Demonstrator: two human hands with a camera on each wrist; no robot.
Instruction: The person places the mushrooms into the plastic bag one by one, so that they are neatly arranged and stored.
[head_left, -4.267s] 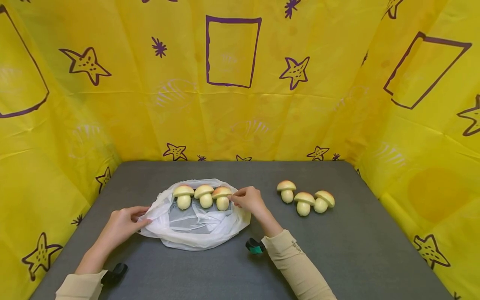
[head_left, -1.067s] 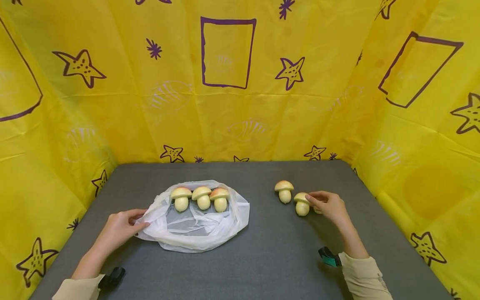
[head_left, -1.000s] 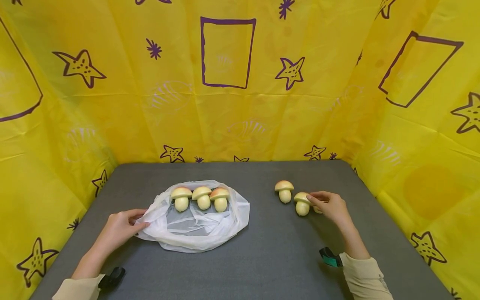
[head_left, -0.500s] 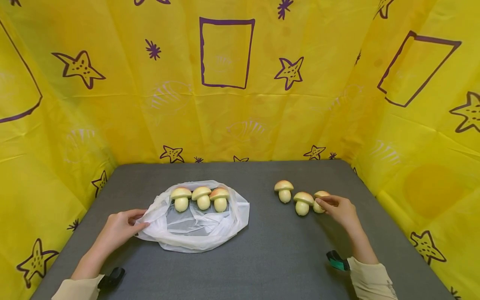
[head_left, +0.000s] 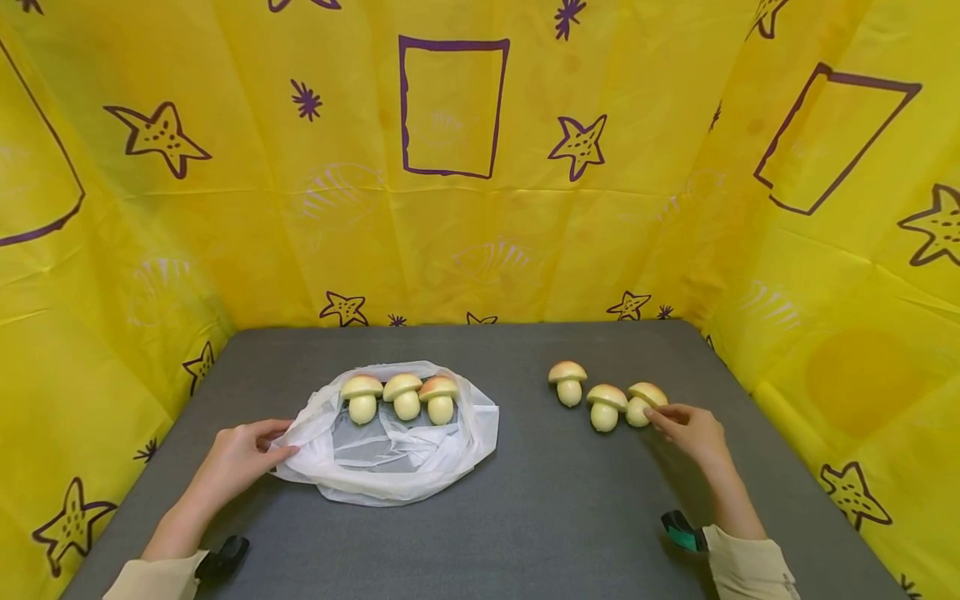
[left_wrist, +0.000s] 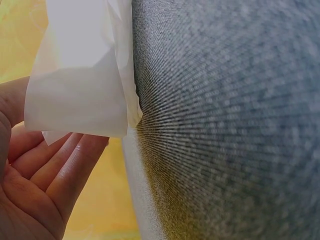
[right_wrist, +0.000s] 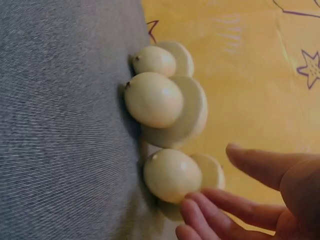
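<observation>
Nearest, two beige cloth sleeves (head_left: pixel 750 567) lie above the dark grey desk (head_left: pixel 540 525), whose top shows a fine woven texture in the wrist views; a small black strap-on device (head_left: pixel 223 557) sits at the left cuff, a black and green one (head_left: pixel 681 533) at the right. Farther in, the left hand (head_left: pixel 234 458) grips the left rim of a crumpled white translucent plastic bag (head_left: pixel 382 487) between thumb and fingers. The right hand (head_left: pixel 693 432) has thumb and fingers spread apart, holding nothing, fingertips at the stem of the rightmost pale yellow mushroom (head_left: pixel 639 412); whether they touch it is unclear. Two matching orange-tinged mushrooms (head_left: pixel 604 415) lie to its left on the desk, and three more mushrooms (head_left: pixel 406 403) sit in a row at the bag's far side. Beyond the desk's far edge, creased yellow fabric walls (head_left: pixel 637 242) enclose it on three sides, printed with purple starfish (head_left: pixel 581 147), small bursts and outlined rectangles.
</observation>
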